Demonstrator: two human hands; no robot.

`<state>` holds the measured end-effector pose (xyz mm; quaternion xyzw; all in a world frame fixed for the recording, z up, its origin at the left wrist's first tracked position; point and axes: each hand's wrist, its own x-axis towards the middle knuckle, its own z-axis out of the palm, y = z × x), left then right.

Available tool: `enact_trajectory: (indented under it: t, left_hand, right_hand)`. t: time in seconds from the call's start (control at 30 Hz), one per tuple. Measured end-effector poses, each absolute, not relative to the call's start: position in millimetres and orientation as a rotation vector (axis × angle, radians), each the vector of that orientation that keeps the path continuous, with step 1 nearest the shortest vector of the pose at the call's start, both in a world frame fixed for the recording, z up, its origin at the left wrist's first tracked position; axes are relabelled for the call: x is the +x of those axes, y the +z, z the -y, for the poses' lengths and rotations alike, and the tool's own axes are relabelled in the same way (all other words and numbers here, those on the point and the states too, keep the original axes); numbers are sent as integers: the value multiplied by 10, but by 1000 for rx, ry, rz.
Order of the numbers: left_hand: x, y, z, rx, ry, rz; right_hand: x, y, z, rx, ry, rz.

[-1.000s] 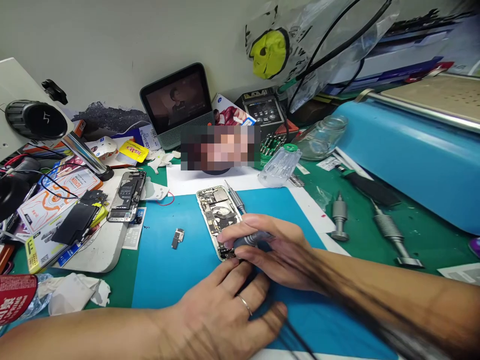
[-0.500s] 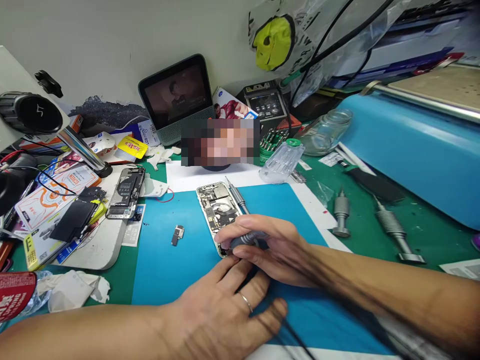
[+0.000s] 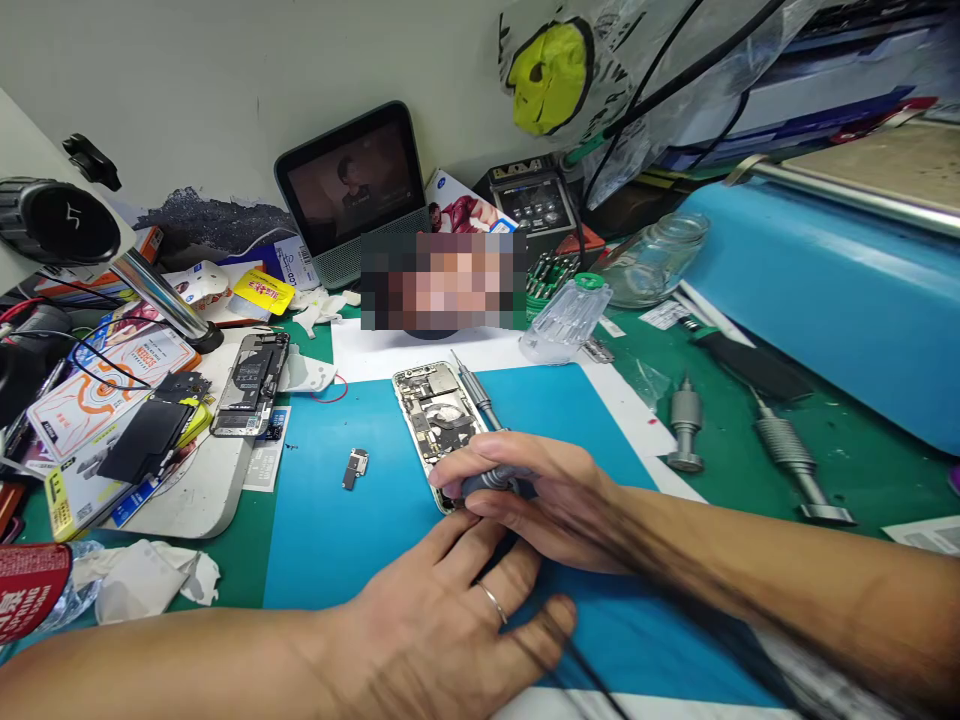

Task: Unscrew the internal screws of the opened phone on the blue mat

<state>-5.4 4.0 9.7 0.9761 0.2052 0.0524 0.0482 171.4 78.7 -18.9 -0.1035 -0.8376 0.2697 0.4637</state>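
Observation:
An opened phone (image 3: 435, 415) with its insides showing lies on a blue mat (image 3: 337, 520). My right hand (image 3: 540, 495) is closed around a grey screwdriver (image 3: 491, 480), whose tip points at the phone's near end. My left hand (image 3: 450, 620) lies flat on the mat just below the phone, fingers spread, fingertips at its near edge, a ring on one finger. A second grey screwdriver (image 3: 472, 392) rests along the phone's right side. A small loose part (image 3: 355, 467) sits on the mat to the left.
Another opened phone (image 3: 251, 383) lies on a white pad at left, beside boxes and cables. A tablet (image 3: 349, 195) leans on the wall. A clear bit case (image 3: 564, 322), a glass jar (image 3: 654, 260), two metal tools (image 3: 684, 425) and a blue machine (image 3: 825, 290) stand at right.
Both hands stay in place on the phone; the view has shifted slightly, so everything sits a little lower-left to upper in frame.

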Motion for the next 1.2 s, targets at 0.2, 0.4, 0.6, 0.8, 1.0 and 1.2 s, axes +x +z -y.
enact_trajectory:
  t: [0.2, 0.4, 0.6, 0.8, 1.0, 1.2]
  left_hand:
    - [-49, 92, -35, 2961, 169, -624]
    - [-47, 94, -26, 2957, 166, -636]
    - [-53, 82, -31, 2935, 134, -620]
    - [-56, 92, -45, 2927, 142, -611]
    - [-51, 103, -46, 2924, 118, -627]
    - [-54, 96, -35, 2934, 150, -613]
  right_hand:
    - [1717, -171, -804, -283, 672, 2095]
    - [1729, -92, -770, -258, 568, 2187]
    - [1714, -52, -786, -179, 440, 2167]
    - [1709, -30, -785, -172, 508, 2140]
    - [1705, -62, -799, -216, 478, 2160]
    - [1691, -72, -799, -139, 541, 2128]
